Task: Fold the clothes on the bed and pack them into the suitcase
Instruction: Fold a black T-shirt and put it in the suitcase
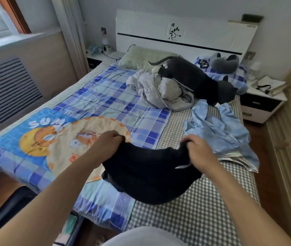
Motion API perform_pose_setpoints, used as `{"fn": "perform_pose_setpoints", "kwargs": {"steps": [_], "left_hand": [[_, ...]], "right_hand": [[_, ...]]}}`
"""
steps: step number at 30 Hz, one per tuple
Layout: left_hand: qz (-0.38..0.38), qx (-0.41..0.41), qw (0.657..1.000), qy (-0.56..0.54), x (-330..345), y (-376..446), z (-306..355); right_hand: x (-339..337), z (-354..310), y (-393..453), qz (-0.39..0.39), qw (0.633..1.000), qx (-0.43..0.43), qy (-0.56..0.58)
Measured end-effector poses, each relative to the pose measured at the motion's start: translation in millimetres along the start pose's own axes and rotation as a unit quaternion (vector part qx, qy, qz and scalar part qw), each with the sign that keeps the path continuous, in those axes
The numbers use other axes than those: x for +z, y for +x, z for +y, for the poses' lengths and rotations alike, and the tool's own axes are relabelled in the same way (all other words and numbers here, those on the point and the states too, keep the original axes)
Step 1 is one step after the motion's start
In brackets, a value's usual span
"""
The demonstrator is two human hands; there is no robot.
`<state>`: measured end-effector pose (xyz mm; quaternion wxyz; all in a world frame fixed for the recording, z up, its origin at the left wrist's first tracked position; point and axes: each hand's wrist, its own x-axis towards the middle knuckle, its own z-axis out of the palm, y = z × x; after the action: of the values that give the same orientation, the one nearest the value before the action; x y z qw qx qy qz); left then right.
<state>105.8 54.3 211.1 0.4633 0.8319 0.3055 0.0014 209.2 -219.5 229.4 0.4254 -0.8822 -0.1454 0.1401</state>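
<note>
Bed (pixel 203 219) fills most of the view: grey-and-white checked sheet, with a blue plaid quilt (pixel 105 102) spread over its left part and a cartoon-print cover (pixel 39 137) lying on the quilt's near left. White headboard (pixel 185 32) at the far end, a green pillow (pixel 141 57) below it. Dark plush cat (pixel 194 77) lies far right, partly on a crumpled grey garment (pixel 159 89). Light blue shirt (pixel 221 132) rumpled on the checked sheet, right of centre. Black garment (pixel 150 173) is directly before me, its upper edge lifted, its lower bulk sagging onto the bed across the quilt's right edge. My left hand (pixel 109 141) pinches the garment's upper left corner, fingers curled round the cloth; my right hand (pixel 196 148) grips the upper right corner likewise. Suitcase (pixel 7 215): only a dark edge shows at lower left, beside the bed; open or shut, I cannot tell
</note>
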Motion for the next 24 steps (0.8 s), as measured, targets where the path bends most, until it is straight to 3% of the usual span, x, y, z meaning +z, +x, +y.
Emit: {"fn": "perform_pose_setpoints", "kwargs": {"steps": [2,4,7,9,12,15,18,21,24], "left_hand": [[-0.058,0.084,0.992,0.08,13,-20,37],[-0.089,0.176,0.973,0.116,23,-34,59],[-0.068,0.224,0.965,0.117,25,-50,58],[-0.029,0.19,0.974,0.118,29,-52,35],[0.06,0.114,0.978,0.164,48,-53,-16],[0.159,0.055,0.982,0.089,59,-63,-50],[0.186,0.045,0.981,-0.014,52,-73,-66],[0.096,0.037,0.987,-0.122,37,-84,-60],[-0.082,0.029,0.96,-0.266,21,-99,-49]], "right_hand": [[29,-22,-14,-0.139,0.989,-0.048,0.008],[51,-35,-21,-0.211,0.973,-0.091,-0.039],[60,-34,-9,-0.132,0.975,-0.147,-0.098],[50,-31,0,-0.079,0.983,-0.133,-0.103],[36,-36,3,-0.065,0.985,-0.139,-0.084],[30,-42,9,-0.016,0.988,-0.139,-0.062],[18,-38,21,0.036,0.993,-0.102,-0.037],[11,-32,26,0.056,0.995,-0.079,-0.023],[10,-27,23,0.059,0.994,-0.086,-0.004]]}}
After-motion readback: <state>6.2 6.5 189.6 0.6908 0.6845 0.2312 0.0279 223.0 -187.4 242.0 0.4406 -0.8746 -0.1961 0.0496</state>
